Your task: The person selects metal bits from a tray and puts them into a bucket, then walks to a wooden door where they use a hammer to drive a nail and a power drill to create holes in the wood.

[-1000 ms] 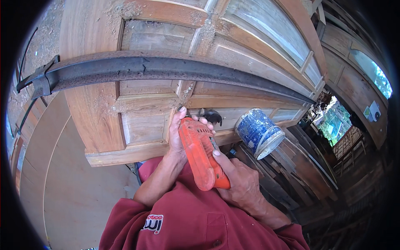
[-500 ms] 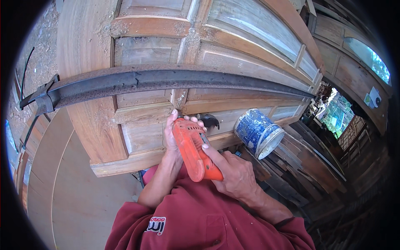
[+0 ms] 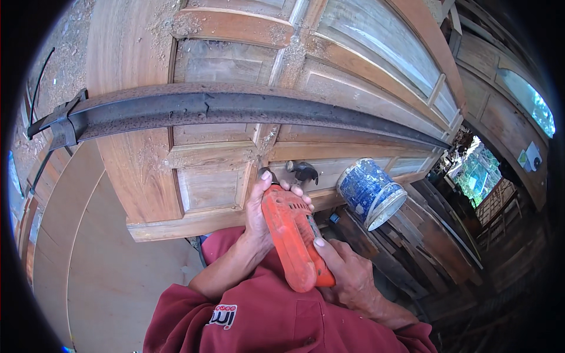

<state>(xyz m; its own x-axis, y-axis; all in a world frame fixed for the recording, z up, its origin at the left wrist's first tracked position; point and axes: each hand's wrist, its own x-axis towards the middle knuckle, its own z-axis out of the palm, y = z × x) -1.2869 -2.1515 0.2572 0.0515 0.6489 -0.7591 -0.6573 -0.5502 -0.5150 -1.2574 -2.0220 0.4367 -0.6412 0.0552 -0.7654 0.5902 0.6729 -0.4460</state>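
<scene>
Both my hands hold an orange power drill (image 3: 288, 232) in front of my chest, its dark chuck pointing toward a panelled wooden door (image 3: 138, 176). My left hand (image 3: 257, 209) wraps round the drill's front end, thumb near the chuck and fingertips showing on the far side. My right hand (image 3: 347, 267) grips the rear handle, with the thumb lying along the drill's side. Whether a bit sits in the chuck, I cannot tell. Just beyond my left fingertips a claw hammer (image 3: 305, 172) lies on the door, its handle mostly hidden.
A long rusty metal bar clamp (image 3: 235, 106) crosses the door, and sawdust is scattered on the wood. At the right, a paint-spattered blue bucket (image 3: 365, 185) lies tilted at the door's edge. Stacked planks (image 3: 438, 235) stand beyond it; a plywood sheet (image 3: 118, 259) is at lower left.
The drill has come nearer my body and a little to the right, both hands moving with it. More of the hammer now shows. My view has shifted slightly.
</scene>
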